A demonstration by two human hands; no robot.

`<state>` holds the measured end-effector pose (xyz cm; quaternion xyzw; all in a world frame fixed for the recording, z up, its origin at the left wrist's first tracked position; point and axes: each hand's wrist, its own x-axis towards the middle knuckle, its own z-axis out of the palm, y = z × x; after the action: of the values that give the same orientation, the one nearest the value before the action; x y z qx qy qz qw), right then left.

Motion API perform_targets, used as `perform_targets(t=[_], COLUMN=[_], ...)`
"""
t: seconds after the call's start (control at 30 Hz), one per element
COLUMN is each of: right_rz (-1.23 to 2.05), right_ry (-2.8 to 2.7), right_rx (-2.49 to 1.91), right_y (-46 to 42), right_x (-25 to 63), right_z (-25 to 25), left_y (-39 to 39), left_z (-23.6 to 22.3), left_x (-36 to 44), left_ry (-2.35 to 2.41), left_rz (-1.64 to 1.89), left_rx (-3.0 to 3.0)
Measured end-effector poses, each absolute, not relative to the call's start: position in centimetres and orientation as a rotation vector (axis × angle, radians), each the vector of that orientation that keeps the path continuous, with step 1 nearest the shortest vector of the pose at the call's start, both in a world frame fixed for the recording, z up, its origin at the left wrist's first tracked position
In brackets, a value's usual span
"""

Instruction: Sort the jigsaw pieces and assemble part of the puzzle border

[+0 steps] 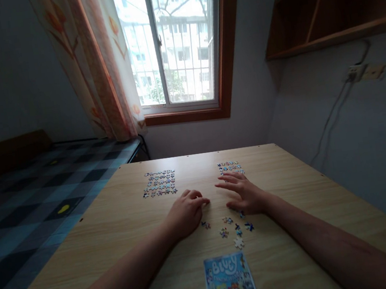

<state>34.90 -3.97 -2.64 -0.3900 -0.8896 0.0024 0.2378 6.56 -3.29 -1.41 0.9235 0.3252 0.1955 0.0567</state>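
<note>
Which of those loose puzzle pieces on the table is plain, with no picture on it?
The pale piece, the one nearest the Bluey picture. Its upper side looks blank, whereas the other loose pieces show printed colours.

Two hands, one left hand (187, 214) and one right hand (242, 192). Two laid-out puzzle groups: one left group (161, 186), one right group (229, 164); pieces in each too small to count, right one partly covered. Loose pieces (249, 226): roughly seven or eight, some overlap or touch so exact count unclear; one of them is a plain pale piece (239, 242). One picture sheet (228, 282). One table (126, 229). One bed (76, 174), two yellow shapes (63, 209) visible on it. One window (187, 60), two panes. One curtain (96, 57) panel. One wall shelf (335, 39), at least two compartments in view.
</note>
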Motion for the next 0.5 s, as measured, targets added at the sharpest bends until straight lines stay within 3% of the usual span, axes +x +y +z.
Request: perform_targets(t=[0.5], right_rz=[-0.235], right_ry=[-1.873], right_rx=[-1.631], right_y=[-1.4], right_x=[36.4], right_z=[-4.8], left_y=[-3.2], left_z=[-1.6], left_x=[6.6], left_ry=[0.995], left_rz=[0.572], left_rx=[2.794])
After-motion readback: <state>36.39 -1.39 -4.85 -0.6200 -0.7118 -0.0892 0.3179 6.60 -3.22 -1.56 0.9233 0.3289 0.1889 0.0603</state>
